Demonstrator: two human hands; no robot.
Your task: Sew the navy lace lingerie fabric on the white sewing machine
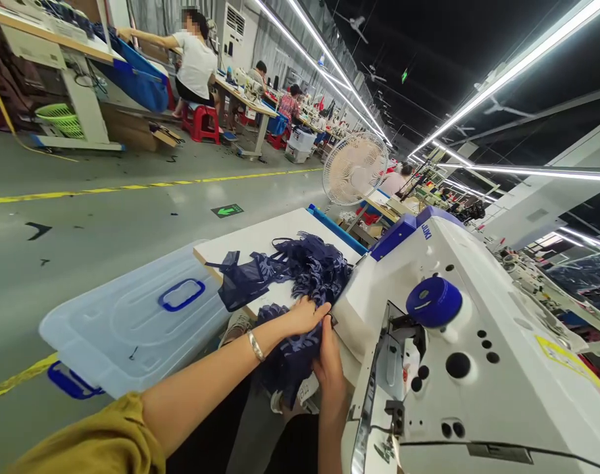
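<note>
JUKI [426, 232] on machine [507, 329], arrow [227, 210] on floor [132, 227]

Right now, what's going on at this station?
A seated person's left hand and right hand are holding dark blue patterned fabric beside a white JUKI sewing machine. A heap of similar pieces lies on the white tabletop, one part hanging over its edge. A translucent lidded bin stands next to it on the floor.

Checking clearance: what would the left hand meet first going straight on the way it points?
Past the navy-blue lace fabric at its fingers, the left hand would likely meet the glossy white sewing-machine body first; depth there is unclear from this single view.
</note>
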